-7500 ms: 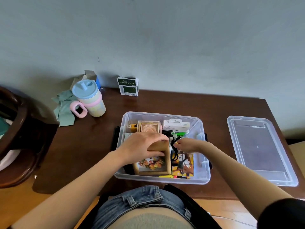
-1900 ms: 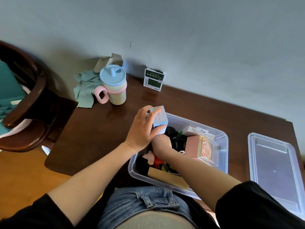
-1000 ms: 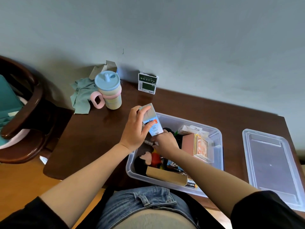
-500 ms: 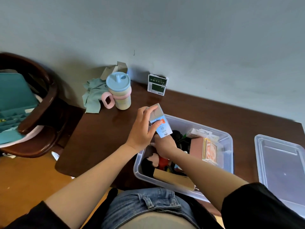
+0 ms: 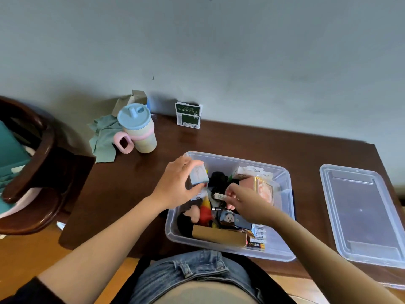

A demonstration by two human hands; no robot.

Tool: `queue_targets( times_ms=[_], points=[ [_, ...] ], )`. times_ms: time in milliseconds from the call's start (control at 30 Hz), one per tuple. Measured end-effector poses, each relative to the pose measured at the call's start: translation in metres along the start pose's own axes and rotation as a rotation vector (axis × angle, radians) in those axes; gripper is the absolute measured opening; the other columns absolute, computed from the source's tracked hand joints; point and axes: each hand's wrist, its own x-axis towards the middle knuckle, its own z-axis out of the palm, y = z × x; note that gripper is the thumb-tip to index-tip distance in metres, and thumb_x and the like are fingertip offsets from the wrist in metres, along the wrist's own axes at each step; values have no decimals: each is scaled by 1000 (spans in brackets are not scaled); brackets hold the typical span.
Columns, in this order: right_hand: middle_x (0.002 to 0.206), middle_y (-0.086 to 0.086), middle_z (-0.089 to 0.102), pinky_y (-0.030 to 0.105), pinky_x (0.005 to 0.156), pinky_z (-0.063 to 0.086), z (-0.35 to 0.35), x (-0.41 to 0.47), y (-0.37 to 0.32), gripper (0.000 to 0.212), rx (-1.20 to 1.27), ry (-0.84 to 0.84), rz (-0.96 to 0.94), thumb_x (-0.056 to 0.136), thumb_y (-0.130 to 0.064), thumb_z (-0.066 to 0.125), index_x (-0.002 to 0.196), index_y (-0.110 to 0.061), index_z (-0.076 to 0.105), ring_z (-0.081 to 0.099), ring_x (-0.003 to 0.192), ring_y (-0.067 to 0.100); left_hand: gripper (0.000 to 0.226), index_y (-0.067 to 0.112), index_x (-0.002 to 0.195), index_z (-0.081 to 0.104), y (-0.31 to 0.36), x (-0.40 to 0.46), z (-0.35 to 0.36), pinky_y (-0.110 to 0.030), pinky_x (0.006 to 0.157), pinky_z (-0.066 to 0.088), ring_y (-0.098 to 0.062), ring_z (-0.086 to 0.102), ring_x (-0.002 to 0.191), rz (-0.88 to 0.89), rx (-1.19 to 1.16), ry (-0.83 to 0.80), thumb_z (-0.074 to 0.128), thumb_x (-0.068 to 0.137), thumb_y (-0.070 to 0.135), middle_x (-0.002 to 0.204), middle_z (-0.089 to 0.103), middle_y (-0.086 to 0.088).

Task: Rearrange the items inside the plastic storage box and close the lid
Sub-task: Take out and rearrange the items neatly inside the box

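Nearest the camera, a denim-clad lap is seen against the near wall of the plastic storage box (image 5: 282, 249), which sits on the dark wooden table (image 5: 135, 178). Against that near wall a brown cardboard box (image 5: 219, 236) is laid flat, its long axis running along the wall, with a pack of batteries (image 5: 258, 238) just to its right. Behind these, a panda-printed card (image 5: 229, 218) and a red and yellow toy (image 5: 205, 210) are lodged among black cables.

Above the middle of the box, a small white plug-like piece (image 5: 219, 196) is pinched by the right hand (image 5: 245, 202) between thumb and fingertips, pointing leftward. At the far left corner, a small light-blue carton (image 5: 198, 176) is gripped by the left hand (image 5: 177, 185), fingers curled over its top and thumb beneath; it is held upright, just above the contents, inside the rim. A gap at that left corner appears to be the carton's destination, so the left hand is judged the one better placed to set it down, straight below.

Farther back, a pink framed box (image 5: 258, 189) is stood on edge near the right wall. The lid (image 5: 361, 216) is laid flat on the table to the right, well apart from the box, nearer the right hand, with its long axis running front to back. Closing is judged not yet begun.

Against the wall stand a lidded cup (image 5: 138, 128), a green cloth (image 5: 103, 139) and a green packet (image 5: 188, 116).
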Motion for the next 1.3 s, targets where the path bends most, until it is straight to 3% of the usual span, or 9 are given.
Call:
queue_targets(
  times_ms=[167, 300, 500, 633, 733, 867, 1000, 1200, 1300],
  points=[
    [69, 2, 63, 43, 68, 56, -17, -13, 31, 17, 483, 267, 66, 100, -13, 42, 86, -16, 50, 64, 59, 19, 32, 15, 107, 66, 18, 7, 8, -42, 94, 38, -24, 52, 108, 56, 68, -16, 70, 78, 30, 112, 53, -4],
    [67, -3, 59, 20, 53, 49, -21, -19, 49, 21, 603, 522, 144, 100, -14, 41, 88, -24, 55, 54, 48, 6, 22, 17, 110, 64, 57, 28, 30, -29, 78, 46, -17, 58, 94, -48, -74, -169, 58, 92, 29, 107, 58, 1],
    [73, 2, 60, 32, 62, 50, -28, -32, 67, 20, 668, 562, 222, 100, -14, 41, 88, -15, 57, 58, 56, 14, 84, 12, 141, 33, 100, 65, 75, -26, 44, 37, -15, 64, 74, -385, 65, -689, 34, 85, 75, 93, 65, -3],
    [75, 3, 58, 30, 62, 52, -31, -39, 74, 13, 720, 523, 272, 101, -14, 40, 94, -10, 50, 57, 58, 13, 114, 2, 148, 15, 107, 72, 94, -30, 70, 55, -18, 64, 93, -550, -33, -699, 42, 73, 84, 120, 61, -9],
    [76, 5, 58, 29, 61, 51, -35, -43, 82, 9, 743, 494, 294, 101, -10, 37, 100, -7, 46, 56, 58, 14, 109, 1, 148, 15, 106, 72, 104, -28, 82, 48, -23, 54, 117, -662, -205, -625, 54, 76, 73, 141, 46, -10],
    [80, 8, 64, 34, 64, 51, -42, -45, 91, 5, 744, 516, 282, 100, -7, 36, 102, -11, 40, 59, 58, 16, 92, 18, 139, 37, 101, 67, 96, -34, 94, 45, -16, 54, 114, -707, -516, -474, 54, 69, 76, 133, 53, 1],
    [80, 0, 67, 39, 69, 51, -53, -40, 98, 1, 499, 510, 280, 99, -15, 39, 99, -15, 38, 63, 68, 17, 76, 35, 123, 42, 85, 57, 67, -30, 83, 47, -4, 57, 97, -630, -526, -435, 46, 63, 81, 112, 58, 15],
    [104, 5, 57, 31, 78, 43, -44, -37, 79, 15, -471, 167, 96, 92, -12, 49, 106, -12, 53, 50, 96, 22, 49, 31, 127, 38, 49, 39, 41, -21, 79, 39, 7, 49, 99, -664, -521, -343, 45, 89, 62, 107, 51, 26],
    [89, 5, 54, 28, 72, 41, -30, -31, 64, 11, -687, 28, 40, 82, -3, 50, 85, -11, 56, 48, 88, 21, 58, 31, 125, 39, 46, 36, 35, -26, 84, 41, 4, 50, 102, -682, -538, -306, 46, 81, 68, 111, 54, 19]
  ],
)
